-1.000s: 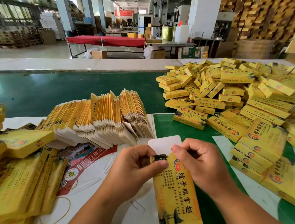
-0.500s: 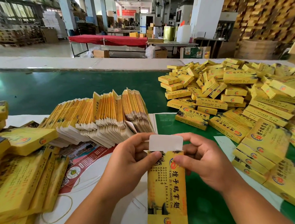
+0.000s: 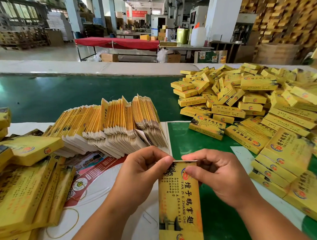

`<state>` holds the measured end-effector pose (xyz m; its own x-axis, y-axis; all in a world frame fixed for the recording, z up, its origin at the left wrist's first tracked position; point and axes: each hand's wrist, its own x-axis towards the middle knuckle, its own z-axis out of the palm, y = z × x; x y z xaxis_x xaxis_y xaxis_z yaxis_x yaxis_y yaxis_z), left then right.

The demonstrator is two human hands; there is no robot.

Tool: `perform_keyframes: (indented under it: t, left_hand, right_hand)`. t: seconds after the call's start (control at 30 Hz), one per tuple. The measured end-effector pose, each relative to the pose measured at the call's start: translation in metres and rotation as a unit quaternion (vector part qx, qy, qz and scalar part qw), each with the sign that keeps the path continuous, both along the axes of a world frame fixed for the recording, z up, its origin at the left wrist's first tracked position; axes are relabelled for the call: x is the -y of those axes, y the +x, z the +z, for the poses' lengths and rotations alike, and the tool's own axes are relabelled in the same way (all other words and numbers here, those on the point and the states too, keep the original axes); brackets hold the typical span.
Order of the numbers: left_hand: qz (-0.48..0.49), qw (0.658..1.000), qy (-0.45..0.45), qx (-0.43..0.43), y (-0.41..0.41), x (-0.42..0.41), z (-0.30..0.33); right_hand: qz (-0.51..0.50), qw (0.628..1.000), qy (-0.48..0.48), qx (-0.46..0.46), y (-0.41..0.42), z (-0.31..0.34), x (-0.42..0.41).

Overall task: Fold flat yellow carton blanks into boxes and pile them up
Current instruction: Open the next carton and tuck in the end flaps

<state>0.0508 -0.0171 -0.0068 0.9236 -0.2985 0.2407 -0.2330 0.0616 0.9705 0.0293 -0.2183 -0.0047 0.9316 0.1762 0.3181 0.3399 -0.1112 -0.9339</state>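
Note:
I hold one yellow carton (image 3: 179, 206) upright in front of me, its printed face toward me. My left hand (image 3: 140, 175) grips its top left corner and my right hand (image 3: 218, 175) its top right, thumbs pressing the white top flap down so only its edge shows. A fanned row of flat yellow blanks (image 3: 110, 123) stands on edge just beyond my hands. A big heap of folded yellow boxes (image 3: 244, 101) covers the table to the right.
More yellow boxes (image 3: 28, 187) lie stacked at the left on white and red printed sheets (image 3: 94, 169). A rubber band (image 3: 68, 227) lies near my left forearm. The green table surface (image 3: 62, 95) stretches beyond the blanks.
The white top flap stood up above the carton before; now it is folded down at the top edge. The carton has shifted slightly left and both thumbs moved up to its top.

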Motion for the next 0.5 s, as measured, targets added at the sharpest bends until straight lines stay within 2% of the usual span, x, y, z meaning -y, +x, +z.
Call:
perform_keyframes:
  t: [0.2,0.33,0.4,0.5]
  left_hand:
    - [0.009,1.0,0.025,-0.017,-0.004,0.002,0.0]
    - [0.044,0.998,0.048,-0.01,-0.007,0.007,0.001]
    - [0.108,0.989,0.101,0.023,-0.012,0.011,0.002]
    - [0.173,0.944,0.264,0.094,-0.024,0.019,-0.001]
  right_hand:
    - [-0.021,0.998,-0.066,0.0,0.001,0.0,0.001]
    - [-0.031,0.997,-0.07,-0.005,0.0,-0.003,-0.003]
    - [-0.095,0.992,-0.069,0.036,-0.002,-0.005,-0.008]
    - [-0.199,0.972,-0.064,0.104,-0.005,-0.006,-0.017]
